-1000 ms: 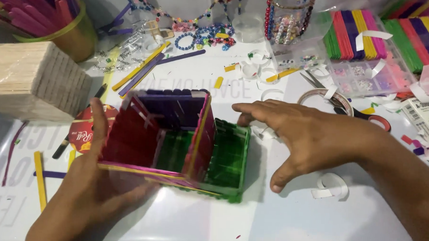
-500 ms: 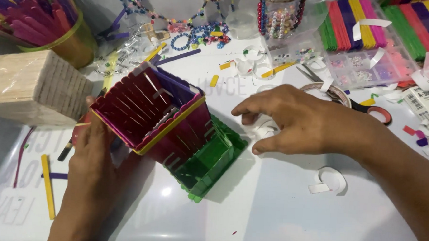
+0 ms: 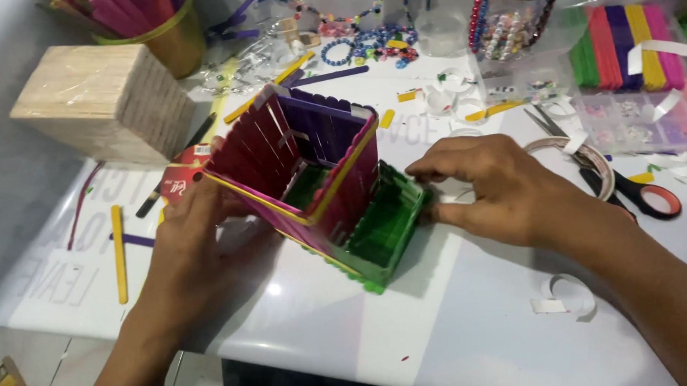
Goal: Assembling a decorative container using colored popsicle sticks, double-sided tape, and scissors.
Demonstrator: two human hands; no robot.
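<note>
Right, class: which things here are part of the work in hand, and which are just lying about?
In hand:
craft-stick box
left hand
right hand

Lying about:
scissors
wooden stick block
bead strings
cup of sticks
loose yellow stick

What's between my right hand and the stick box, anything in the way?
Nothing visible. The right hand already touches the green base of the stick box with its fingertips, while the left hand grips the red wall on the other side.

Two bare hands, left [image 3: 193, 245] and right [image 3: 492, 190], one open-topped box of coloured craft sticks [image 3: 313, 180].
On the bench: one pale wooden block [image 3: 103, 101], one yellow-green cup of pink sticks [image 3: 163, 27], one pair of red-handled scissors [image 3: 625, 184].
</note>
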